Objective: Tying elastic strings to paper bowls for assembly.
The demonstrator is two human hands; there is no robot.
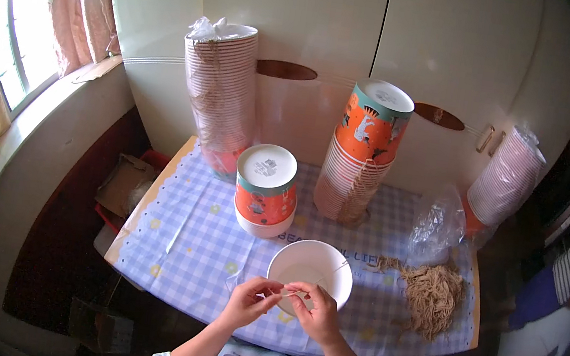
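Both my hands are raised at the near side of a white paper bucket [314, 259], which stands with its mouth up. Between my fingertips runs a thin, pale string [290, 294]. My left hand [247, 304] pinches one part of it, and my right hand [317, 315] pinches another a short way off. Partly hidden by my fingers is the bucket's near rim. A heap of tan strings [431, 299] lies to the right of the bucket, with a few loose strands reaching toward it.
Behind stand an upside-down orange bucket [265, 200] on a white rim, a tall wrapped stack [219, 90], and another stack [353, 180] with strings hanging on it. A clear plastic bag [437, 227] and a wrapped stack [508, 175] are at right. A checked cloth [198, 238] covers the table.
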